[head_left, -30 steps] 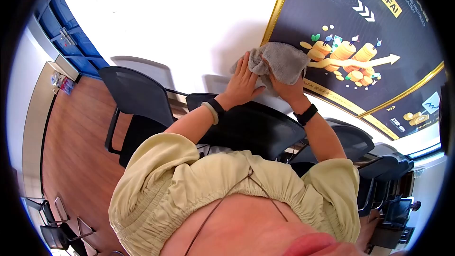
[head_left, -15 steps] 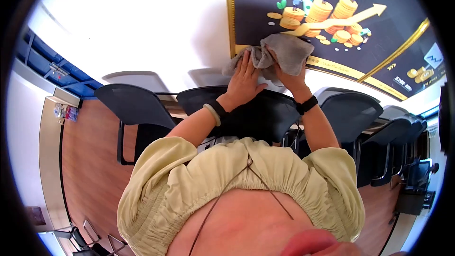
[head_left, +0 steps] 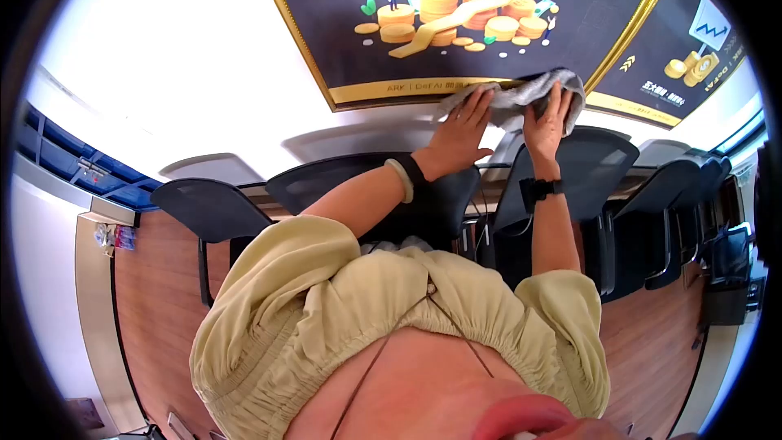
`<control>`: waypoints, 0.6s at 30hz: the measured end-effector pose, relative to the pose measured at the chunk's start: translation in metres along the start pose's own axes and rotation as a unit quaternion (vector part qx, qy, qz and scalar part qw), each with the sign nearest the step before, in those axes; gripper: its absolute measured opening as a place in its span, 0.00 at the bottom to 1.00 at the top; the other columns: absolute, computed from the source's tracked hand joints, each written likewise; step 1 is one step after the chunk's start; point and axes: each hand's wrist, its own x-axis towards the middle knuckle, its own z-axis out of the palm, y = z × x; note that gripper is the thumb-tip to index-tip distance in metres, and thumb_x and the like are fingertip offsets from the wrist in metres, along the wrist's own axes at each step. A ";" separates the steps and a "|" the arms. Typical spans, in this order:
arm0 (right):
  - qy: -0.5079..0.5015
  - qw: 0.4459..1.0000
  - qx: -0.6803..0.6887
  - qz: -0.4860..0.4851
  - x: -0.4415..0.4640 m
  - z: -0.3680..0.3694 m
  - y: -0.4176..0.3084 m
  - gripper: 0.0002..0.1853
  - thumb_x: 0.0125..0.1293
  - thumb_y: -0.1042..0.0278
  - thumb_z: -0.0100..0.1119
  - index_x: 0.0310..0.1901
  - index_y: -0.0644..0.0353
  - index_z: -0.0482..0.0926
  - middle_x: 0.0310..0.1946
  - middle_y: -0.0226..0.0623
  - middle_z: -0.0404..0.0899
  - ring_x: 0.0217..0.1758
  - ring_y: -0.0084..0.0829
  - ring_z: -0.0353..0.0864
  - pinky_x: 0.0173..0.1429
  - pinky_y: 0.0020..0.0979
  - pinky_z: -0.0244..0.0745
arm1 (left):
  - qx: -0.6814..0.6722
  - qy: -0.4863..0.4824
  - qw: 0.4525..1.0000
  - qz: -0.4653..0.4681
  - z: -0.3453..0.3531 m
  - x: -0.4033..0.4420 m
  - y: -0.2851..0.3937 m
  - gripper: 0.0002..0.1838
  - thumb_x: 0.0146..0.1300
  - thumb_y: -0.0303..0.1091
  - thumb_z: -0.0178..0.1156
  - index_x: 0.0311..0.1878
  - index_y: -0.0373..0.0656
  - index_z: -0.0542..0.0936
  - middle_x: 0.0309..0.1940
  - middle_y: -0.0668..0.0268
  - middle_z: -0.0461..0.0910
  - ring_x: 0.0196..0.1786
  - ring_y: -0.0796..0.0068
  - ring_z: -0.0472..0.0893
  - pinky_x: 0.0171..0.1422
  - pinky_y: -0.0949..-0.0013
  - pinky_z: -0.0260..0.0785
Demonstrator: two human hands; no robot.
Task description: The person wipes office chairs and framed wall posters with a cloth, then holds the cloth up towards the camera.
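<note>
A rumpled grey cloth point(head_left: 513, 99) lies against the lower gold frame edge of a dark framed poster point(head_left: 456, 57) on the wall. On the cloth's left end rests my left hand point(head_left: 456, 137), its fingers stretched out and thumb apart. My right hand point(head_left: 546, 130) grips the cloth's right part, with the fingers over the fabric and the thumb to the left. Stacks of gold coins and a rising arrow are printed on the poster. The cloth covers part of the frame's bottom edge.
Black chairs stand in a row below the wall, including one chair point(head_left: 366, 187) under my left arm and another chair point(head_left: 582, 167) by my right wrist. A second framed poster point(head_left: 676, 73) hangs to the right. Cables hang between the chairs.
Both hands and the cloth have moved right along the poster's lower edge, away from its left corner. The view has shifted too, and the cloth's folds have changed.
</note>
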 end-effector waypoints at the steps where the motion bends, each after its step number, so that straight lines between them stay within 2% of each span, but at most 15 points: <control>1: 0.011 1.000 -0.007 0.007 0.004 -0.004 0.008 0.43 0.58 0.72 0.67 0.75 0.58 0.57 0.74 0.66 0.50 0.77 0.65 0.49 0.74 0.49 0.59 | -0.003 0.015 1.000 0.007 0.000 0.009 0.004 0.42 0.59 0.51 0.66 0.66 0.27 0.67 0.78 0.47 0.47 0.81 0.47 0.43 0.78 0.49 0.51; 4: 0.041 0.999 -0.008 0.008 0.025 -0.017 0.011 0.46 0.56 0.73 0.68 0.76 0.56 0.56 0.75 0.66 0.47 0.78 0.65 0.47 0.75 0.50 0.56 | -0.002 0.051 0.999 0.007 -0.005 0.030 0.010 0.42 0.58 0.50 0.67 0.66 0.27 0.67 0.77 0.46 0.48 0.81 0.46 0.43 0.78 0.49 0.51; 5: 0.056 0.998 0.005 -0.032 0.038 -0.022 0.010 0.46 0.54 0.71 0.70 0.75 0.57 0.58 0.73 0.70 0.50 0.76 0.68 0.50 0.74 0.54 0.56 | 0.003 0.061 0.998 0.006 -0.009 0.035 0.010 0.42 0.58 0.49 0.68 0.66 0.27 0.67 0.77 0.46 0.48 0.81 0.45 0.43 0.78 0.49 0.51; 7: 0.066 0.993 -0.003 -0.096 0.067 -0.034 -0.007 0.47 0.53 0.72 0.70 0.75 0.56 0.58 0.73 0.69 0.49 0.76 0.69 0.51 0.74 0.55 0.56 | 0.012 0.100 0.995 -0.004 -0.022 0.041 0.009 0.43 0.57 0.48 0.69 0.67 0.28 0.65 0.77 0.46 0.48 0.80 0.42 0.44 0.78 0.48 0.50; 9: 0.068 0.988 -0.043 -0.132 0.091 -0.040 -0.027 0.45 0.56 0.70 0.69 0.75 0.54 0.59 0.73 0.69 0.49 0.74 0.70 0.55 0.72 0.54 0.59 | 0.028 0.127 0.991 -0.023 -0.039 0.044 0.006 0.44 0.56 0.48 0.70 0.68 0.28 0.64 0.77 0.46 0.48 0.80 0.41 0.44 0.78 0.46 0.50; 11: 0.049 0.987 -0.021 -0.153 0.108 -0.046 -0.066 0.44 0.57 0.69 0.68 0.75 0.52 0.59 0.73 0.69 0.49 0.74 0.69 0.56 0.72 0.53 0.60 | 0.035 0.166 0.985 -0.042 -0.061 0.042 -0.003 0.44 0.57 0.47 0.69 0.70 0.30 0.63 0.77 0.44 0.47 0.80 0.38 0.44 0.78 0.44 0.47; 12: 0.059 0.977 -0.006 -0.203 0.116 -0.045 -0.081 0.43 0.58 0.69 0.68 0.75 0.51 0.59 0.73 0.69 0.49 0.73 0.69 0.57 0.72 0.53 0.60 | 0.044 0.185 0.980 -0.055 -0.072 0.038 -0.008 0.44 0.57 0.48 0.69 0.70 0.30 0.63 0.77 0.44 0.47 0.80 0.37 0.43 0.78 0.43 0.47; 18: 0.014 0.969 0.061 -0.241 0.123 -0.019 -0.179 0.40 0.65 0.64 0.64 0.77 0.49 0.56 0.75 0.70 0.45 0.77 0.70 0.48 0.69 0.51 0.67 | 0.110 0.234 0.958 -0.121 -0.135 -0.004 -0.050 0.42 0.60 0.48 0.67 0.70 0.31 0.63 0.77 0.41 0.45 0.79 0.32 0.41 0.78 0.38 0.44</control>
